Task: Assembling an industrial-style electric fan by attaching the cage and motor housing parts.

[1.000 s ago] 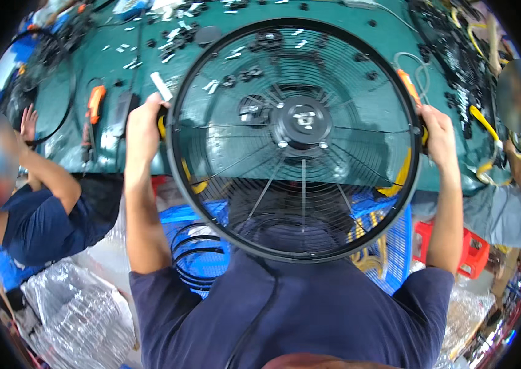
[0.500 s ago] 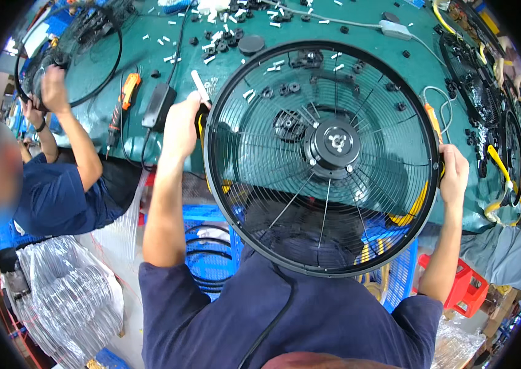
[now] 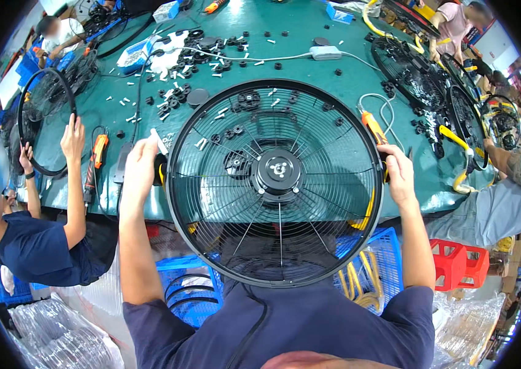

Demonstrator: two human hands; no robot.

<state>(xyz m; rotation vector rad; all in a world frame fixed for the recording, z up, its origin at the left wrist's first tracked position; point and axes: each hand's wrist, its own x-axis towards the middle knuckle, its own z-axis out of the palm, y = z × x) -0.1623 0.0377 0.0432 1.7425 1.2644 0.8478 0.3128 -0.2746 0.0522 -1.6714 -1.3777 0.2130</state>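
Note:
A round black fan guard [image 3: 328, 240] with a motor [image 3: 279, 174] at its centre stands before me, its lower part close to my chest. My left hand [image 3: 140, 165] is closed on its left side, and my right hand [image 3: 399, 175] grips the right side. Parts of a yellow tube frame [image 3: 368, 212] show through and beside the wires. Right by my left fingertips is a white stick [image 3: 159, 141]; whether I hold it, I cannot tell. Through the guard, a black round part [image 3: 240, 165] shows on the table. A black cord [image 3: 264, 307] hangs from the guard over my shirt.
Small black parts and white pieces lie scattered on the green table [image 3: 297, 61]. Orange-handled power screwdrivers [image 3: 98, 150] lie on both sides. A co-worker at left holds a black ring [image 3: 22, 117]. Blue baskets [image 3: 389, 246] and red stools [image 3: 451, 270] stand below.
My view has tilted up, showing more of the far table. The guard sits lower and further left in it, still between both hands. The co-worker's right hand now reaches the ring.

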